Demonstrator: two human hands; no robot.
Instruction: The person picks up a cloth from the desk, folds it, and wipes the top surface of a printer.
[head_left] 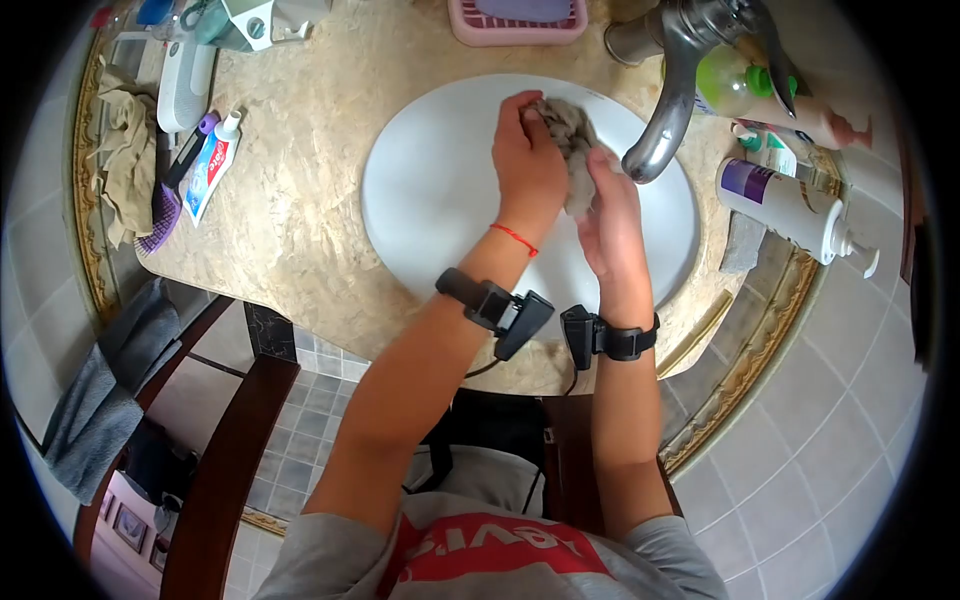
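A crumpled grey-brown cloth [568, 135] is bunched between my two hands, over the white oval sink [430, 190]. My left hand [530, 165] is closed around the cloth's left side, its fingers curled at the top. On the other side, my right hand [612, 215] grips the lower right part with the thumb up against it; some of its fingers are hidden. Just right of the cloth, the spout of the metal faucet [672, 115] reaches over the basin. No running water can be made out.
Left on the counter lie a toothpaste tube [212, 170], a purple brush [165, 210], a white device [185, 85] and a beige cloth [128, 160]. A pink soap dish [520, 30] sits at the back. Right are a white pump bottle [785, 205] and a green-capped bottle [735, 85].
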